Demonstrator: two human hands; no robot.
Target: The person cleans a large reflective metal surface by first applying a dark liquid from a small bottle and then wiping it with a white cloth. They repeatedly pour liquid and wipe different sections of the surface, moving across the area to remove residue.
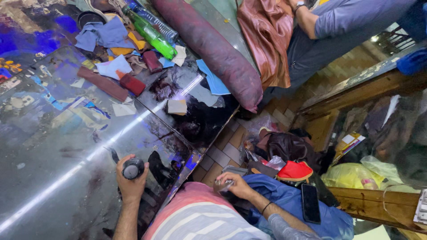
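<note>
Underneath, stained glossy worktop (66,146); tiled floor (222,151), seemingly cluttered.

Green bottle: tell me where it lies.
In the head view, the green bottle lies at the worktable's far end, between the cloth scraps and the long maroon roll.

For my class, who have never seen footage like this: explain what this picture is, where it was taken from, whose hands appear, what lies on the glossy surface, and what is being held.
This is one picture from a camera worn on a person's head, looking down at their own hands. No machine is involved. The left hand grips a small dark round container on a glossy, stained worktable. The right hand holds a small greyish object, too unclear to name, over the lap. Farther off on the table lie cloth scraps, a green bottle, reddish-brown blocks and a long maroon roll. A phone rests on blue fabric. Another person's arm shows at the top.
</note>
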